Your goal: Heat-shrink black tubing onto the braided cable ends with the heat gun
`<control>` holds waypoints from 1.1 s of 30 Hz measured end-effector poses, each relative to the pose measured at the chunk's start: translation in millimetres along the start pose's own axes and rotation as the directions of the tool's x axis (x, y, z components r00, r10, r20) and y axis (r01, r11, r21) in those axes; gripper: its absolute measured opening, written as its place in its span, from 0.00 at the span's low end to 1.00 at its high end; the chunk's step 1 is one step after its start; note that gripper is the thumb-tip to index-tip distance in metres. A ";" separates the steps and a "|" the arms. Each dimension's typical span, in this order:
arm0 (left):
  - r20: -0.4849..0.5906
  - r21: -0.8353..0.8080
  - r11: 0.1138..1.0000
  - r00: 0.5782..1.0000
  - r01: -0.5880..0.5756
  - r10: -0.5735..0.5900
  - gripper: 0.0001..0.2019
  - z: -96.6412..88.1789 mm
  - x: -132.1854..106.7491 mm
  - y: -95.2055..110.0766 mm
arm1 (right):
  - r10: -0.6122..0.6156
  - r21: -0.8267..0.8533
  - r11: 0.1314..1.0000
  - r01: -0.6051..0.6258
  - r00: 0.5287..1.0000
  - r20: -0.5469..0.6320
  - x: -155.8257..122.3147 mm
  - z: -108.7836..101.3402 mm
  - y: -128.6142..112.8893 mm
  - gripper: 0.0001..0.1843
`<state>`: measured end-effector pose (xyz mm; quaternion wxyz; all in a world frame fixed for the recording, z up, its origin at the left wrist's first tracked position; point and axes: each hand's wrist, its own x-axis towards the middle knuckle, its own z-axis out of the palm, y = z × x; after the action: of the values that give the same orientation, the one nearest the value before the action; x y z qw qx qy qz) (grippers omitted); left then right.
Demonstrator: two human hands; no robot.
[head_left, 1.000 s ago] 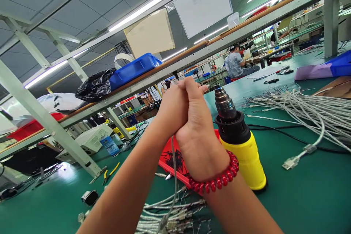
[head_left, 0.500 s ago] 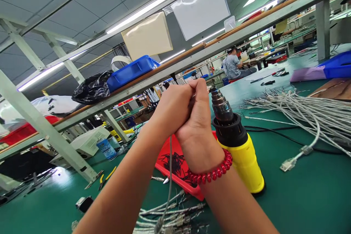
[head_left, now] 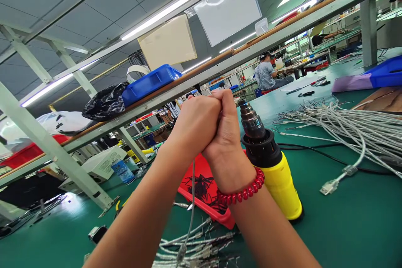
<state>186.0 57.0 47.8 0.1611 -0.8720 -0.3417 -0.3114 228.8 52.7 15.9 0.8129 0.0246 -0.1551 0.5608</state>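
My left hand [head_left: 198,123] and my right hand [head_left: 228,134] are pressed together above the bench, fingers curled. A thin grey cable [head_left: 192,201] hangs from beneath my left hand, which is closed around its upper part. The right fingers are closed against the left; what they pinch is hidden. A red coiled band circles the right wrist. Behind and below the wrists sits a red tray [head_left: 220,217] with short black tubing pieces [head_left: 201,187]. Right of my hands stands a yellow heat gun [head_left: 282,188], nozzle up. White cables with stripped ends [head_left: 197,247] lie underneath.
A large bundle of white cables [head_left: 351,127], one showing a USB plug [head_left: 329,186], lies on the right. A metal shelf rail [head_left: 220,65] crosses ahead, bearing a blue bin [head_left: 152,81]. A blue can [head_left: 123,171] stands left. Another person [head_left: 265,73] sits far off.
My hands stay pressed together and have shifted only slightly, with the right fingers curled in a little more. The hanging cable has swung slightly left.
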 end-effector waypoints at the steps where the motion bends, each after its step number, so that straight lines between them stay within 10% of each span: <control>1: 0.007 0.046 0.999 1.000 -0.009 0.008 0.13 -0.8 0.0 0.6 | 0.090 0.079 0.993 -0.093 0.995 0.035 0.0 0.2 -0.4 0.10; 14: 0.168 0.480 0.874 0.986 -0.071 -0.012 0.18 -5.2 -0.6 10.0 | 0.274 0.259 0.913 -0.317 0.943 0.189 -0.7 0.5 -4.9 0.10; 24: 0.123 0.434 0.899 0.992 -0.064 0.012 0.17 -7.5 -3.5 8.5 | 0.195 0.073 0.975 -0.209 0.966 0.168 -2.8 3.0 -3.6 0.09; 33: 0.106 0.419 0.906 0.994 -0.064 0.021 0.18 -13.9 -14.0 -1.1 | 0.284 0.245 0.922 -0.300 0.954 0.101 -11.8 7.3 6.1 0.10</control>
<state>171.2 44.0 49.3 0.3352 -0.8381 -0.3895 -0.1830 217.7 42.7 18.7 0.7048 0.1243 -0.1084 0.6900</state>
